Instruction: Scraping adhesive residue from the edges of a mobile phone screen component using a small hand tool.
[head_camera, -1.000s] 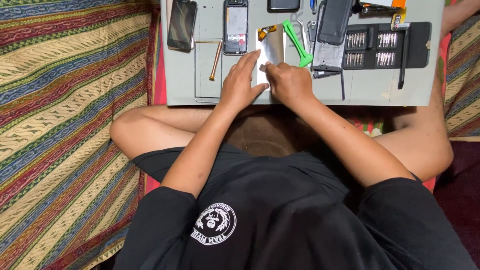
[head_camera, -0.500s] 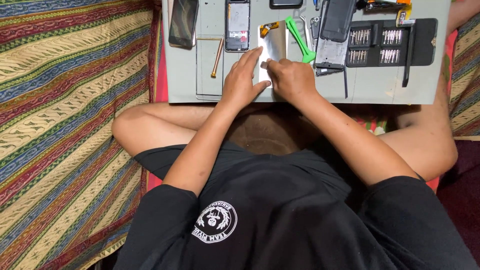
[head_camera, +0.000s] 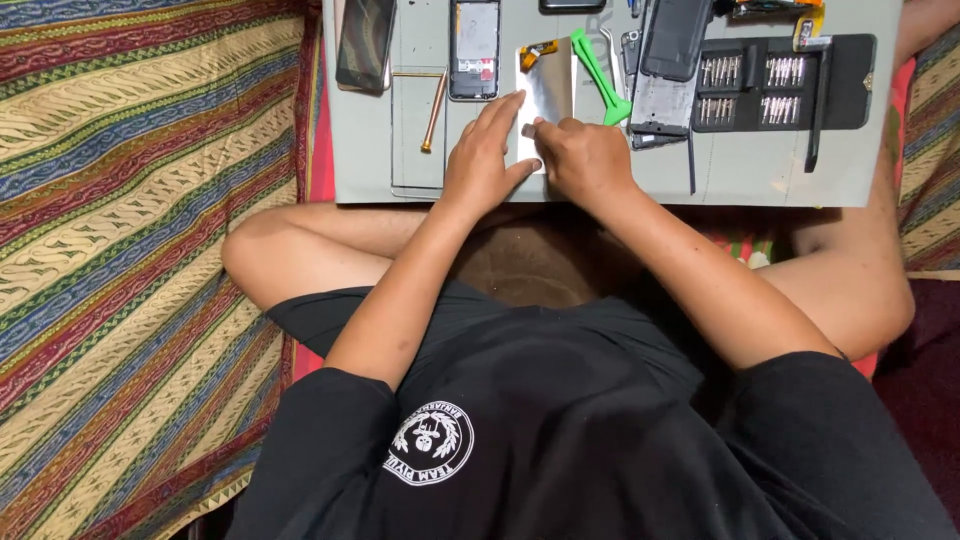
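Down on the floor, a person sits cross-legged with a grey mat (head_camera: 380, 150) laid before the knees; everything else is placed from that mat. At its near middle lies a silvery panel (head_camera: 550, 85) with an orange flex strip at its far end. The left hand (head_camera: 485, 160) rests flat, fingers spread, on the panel's left edge. The right hand (head_camera: 583, 160) is curled at the panel's near right edge, fingertips pinched together on something small and dark; what it is cannot be told. Farther on the mat lie a phone frame (head_camera: 474, 48), a dark phone (head_camera: 364, 42), a copper stick (head_camera: 434, 110), a green pry tool (head_camera: 598, 72) and a bit case (head_camera: 790, 80). Left of the mat spreads a striped cloth (head_camera: 140, 250).
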